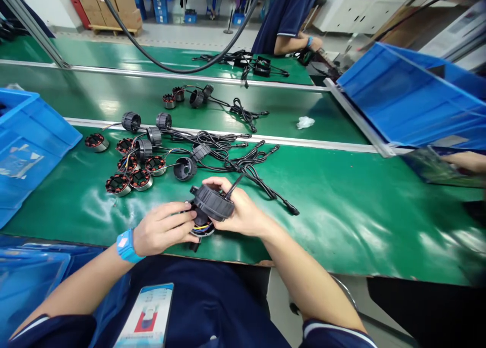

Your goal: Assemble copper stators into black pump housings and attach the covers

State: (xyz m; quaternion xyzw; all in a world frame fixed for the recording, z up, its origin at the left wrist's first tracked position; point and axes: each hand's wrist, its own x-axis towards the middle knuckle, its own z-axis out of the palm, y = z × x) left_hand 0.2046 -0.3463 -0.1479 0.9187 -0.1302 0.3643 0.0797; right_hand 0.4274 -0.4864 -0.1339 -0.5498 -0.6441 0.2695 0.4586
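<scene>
Near the table's front edge, my right hand is closed around a ribbed black plastic motor cap with a cable coming out of it. The cap is tilted above a round motor part with yellow and blue wires showing. My left hand grips that lower part from the left, fingers along its side; my fingers and the cap hide much of it. Farther back lie several copper-wound stators joined by wires to black caps and black cables.
Blue bins stand at the left and the right. Metal rails cross the green table. A crumpled white scrap lies beyond. A co-worker works across the table; another person's hand shows at the right. A thick cable hangs overhead.
</scene>
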